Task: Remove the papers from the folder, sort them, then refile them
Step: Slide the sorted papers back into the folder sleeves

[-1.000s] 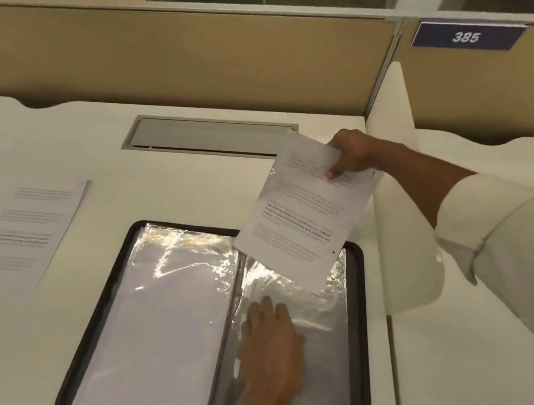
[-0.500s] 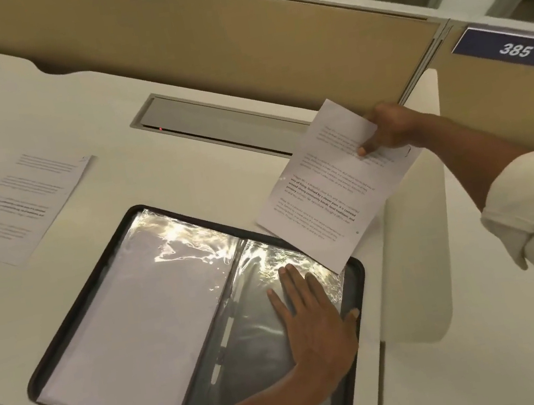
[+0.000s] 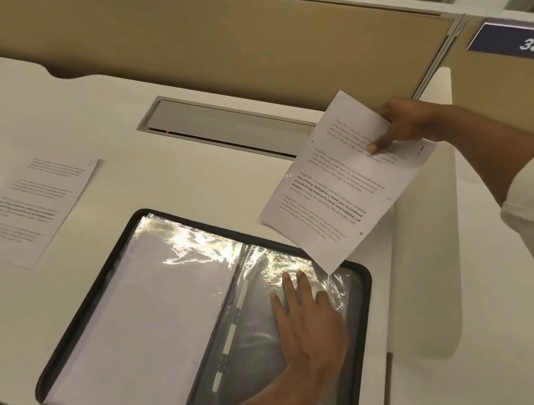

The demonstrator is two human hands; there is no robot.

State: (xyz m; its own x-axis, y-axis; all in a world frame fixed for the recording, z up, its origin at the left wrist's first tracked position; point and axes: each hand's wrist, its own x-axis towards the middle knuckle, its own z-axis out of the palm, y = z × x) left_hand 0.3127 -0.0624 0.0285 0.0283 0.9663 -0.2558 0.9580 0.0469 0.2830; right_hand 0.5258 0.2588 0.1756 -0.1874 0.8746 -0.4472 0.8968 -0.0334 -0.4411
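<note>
Printed sheet (image 3: 343, 187), pinched by fingers of right hand (image 3: 411, 121), now lifted clear of plastic sleeve (image 3: 255, 339). Left hand (image 3: 309, 334), fingers flat, still pins display folder (image 3: 79, 320). Removal progressing.

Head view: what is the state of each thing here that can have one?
folder, open, flat on the desk
left-page sleeve, filled with paper
right-page sleeve, looks empty
left hand, fingers straight, pressing the right-page sleeve
right hand, pinching the held sheet
held sheet, lifted, tilted
loose sheet, flat on the desk
</note>
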